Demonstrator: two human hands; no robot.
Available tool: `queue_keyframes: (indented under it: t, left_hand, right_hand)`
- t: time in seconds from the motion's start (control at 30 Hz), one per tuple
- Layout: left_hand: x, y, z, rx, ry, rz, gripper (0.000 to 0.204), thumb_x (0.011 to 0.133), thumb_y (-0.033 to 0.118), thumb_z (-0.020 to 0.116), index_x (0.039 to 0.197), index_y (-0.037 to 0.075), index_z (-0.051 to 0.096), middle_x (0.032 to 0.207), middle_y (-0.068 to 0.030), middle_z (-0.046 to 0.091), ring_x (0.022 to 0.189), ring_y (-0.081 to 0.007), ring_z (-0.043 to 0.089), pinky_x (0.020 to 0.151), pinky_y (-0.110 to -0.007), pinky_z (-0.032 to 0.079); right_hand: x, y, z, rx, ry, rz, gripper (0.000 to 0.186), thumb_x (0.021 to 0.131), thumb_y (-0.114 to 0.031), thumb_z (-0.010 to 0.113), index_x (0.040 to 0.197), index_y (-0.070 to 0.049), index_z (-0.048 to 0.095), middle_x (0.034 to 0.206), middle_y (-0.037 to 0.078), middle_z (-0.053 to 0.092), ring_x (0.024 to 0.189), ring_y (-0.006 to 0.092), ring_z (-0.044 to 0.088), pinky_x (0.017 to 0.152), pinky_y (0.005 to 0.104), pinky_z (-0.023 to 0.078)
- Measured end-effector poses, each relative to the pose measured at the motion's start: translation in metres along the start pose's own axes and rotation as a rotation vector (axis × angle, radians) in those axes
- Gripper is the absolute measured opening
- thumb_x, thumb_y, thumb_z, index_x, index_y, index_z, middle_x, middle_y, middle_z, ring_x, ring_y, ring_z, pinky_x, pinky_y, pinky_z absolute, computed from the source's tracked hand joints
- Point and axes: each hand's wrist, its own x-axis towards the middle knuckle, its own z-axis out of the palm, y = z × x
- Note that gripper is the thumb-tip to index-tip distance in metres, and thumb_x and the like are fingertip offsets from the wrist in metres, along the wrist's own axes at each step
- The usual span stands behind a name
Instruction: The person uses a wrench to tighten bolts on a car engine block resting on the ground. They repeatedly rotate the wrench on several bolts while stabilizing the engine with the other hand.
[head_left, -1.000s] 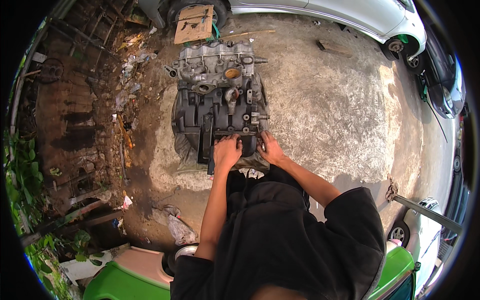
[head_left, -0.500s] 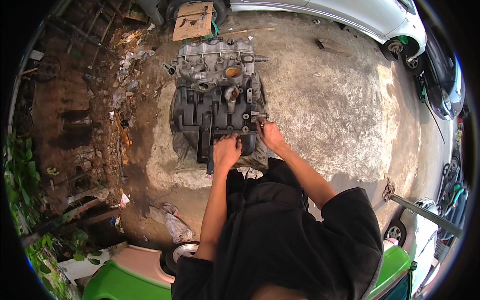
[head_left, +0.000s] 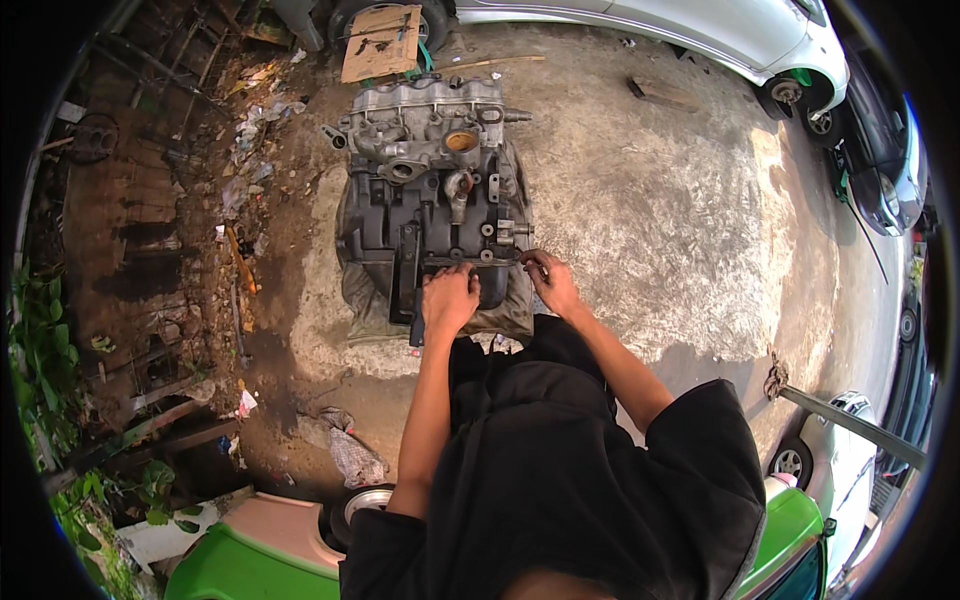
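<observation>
A dismantled car engine (head_left: pixel 385 220) lies in front of me, with a grey metal upper section and a dark block below. My left hand (head_left: pixel 450 298) rests on the block's near edge, its fingers laid flat over the dark metal. Beside it, a long dark bar (head_left: pixel 407 270) runs down the block, its black end sticking out toward me. At the block's right side is my right hand (head_left: pixel 552 282), fingers curled in a pinch near a small metal fitting (head_left: pixel 512 232). Whatever lies between those fingertips is too small to make out.
A crumpled grey sheet (head_left: pixel 515 318) lies under the engine on the concrete floor. Cardboard (head_left: pixel 382 42) with dark pieces on it leans by a silver car (head_left: pixel 640 18). Litter (head_left: pixel 250 140) covers the ground at left. A green car (head_left: pixel 250 555) stands near me, and a wood block (head_left: pixel 663 95) lies far right.
My right hand has moved slightly down and away from the fitting on the block's side, which now shows more fully. The left hand stays on the near edge.
</observation>
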Motion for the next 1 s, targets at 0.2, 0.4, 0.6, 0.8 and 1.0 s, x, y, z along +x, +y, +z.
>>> queue_keyframes:
  t: [0.2,0.4,0.6,0.8,1.0]
  left_hand:
    - [-0.001,0.002,0.0,0.006,0.031,0.004,0.031,0.091,0.025,0.057,0.115,0.008,0.067,0.105,-0.0122,0.071,0.102,-0.0298,0.066,0.091,-0.048,0.046]
    - [-0.002,0.001,0.0,0.003,0.022,0.013,0.032,0.091,0.025,0.057,0.117,0.008,0.067,0.108,-0.0121,0.071,0.103,-0.0295,0.066,0.092,-0.048,0.046]
    - [-0.002,0.001,0.0,0.015,0.018,0.018,0.033,0.092,0.025,0.057,0.117,0.008,0.066,0.108,-0.0113,0.071,0.104,-0.0292,0.066,0.093,-0.048,0.045]
    - [-0.003,0.002,-0.003,0.003,0.008,0.015,0.032,0.091,0.025,0.057,0.117,0.008,0.066,0.108,-0.0113,0.071,0.104,-0.029,0.066,0.093,-0.048,0.045]
    - [-0.003,0.001,-0.001,0.001,0.019,0.009,0.032,0.091,0.025,0.056,0.117,0.008,0.066,0.109,-0.0113,0.071,0.104,-0.0295,0.066,0.094,-0.048,0.045]
  right_hand:
    - [-0.005,0.001,0.007,0.013,-0.05,-0.047,0.017,0.098,-0.011,0.054,0.11,-0.003,0.063,0.102,0.016,0.065,0.094,0.0347,0.064,0.081,0.0419,0.05]
    - [-0.007,-0.003,0.007,0.005,-0.08,-0.064,0.016,0.098,-0.01,0.054,0.11,-0.003,0.062,0.103,0.017,0.064,0.094,0.0367,0.063,0.083,0.0431,0.05]
    - [-0.011,-0.008,0.013,-0.034,-0.075,-0.094,0.017,0.093,-0.007,0.057,0.109,-0.004,0.06,0.099,0.017,0.061,0.091,0.0371,0.063,0.082,0.044,0.05]
    - [-0.011,-0.006,0.018,0.03,-0.061,-0.09,0.018,0.089,-0.002,0.057,0.107,-0.002,0.059,0.098,0.018,0.061,0.089,0.0364,0.063,0.08,0.0443,0.051]
    - [-0.012,-0.007,0.019,0.038,-0.098,-0.063,0.016,0.089,-0.002,0.056,0.105,0.0,0.057,0.098,0.02,0.061,0.09,0.0384,0.063,0.08,0.045,0.05]
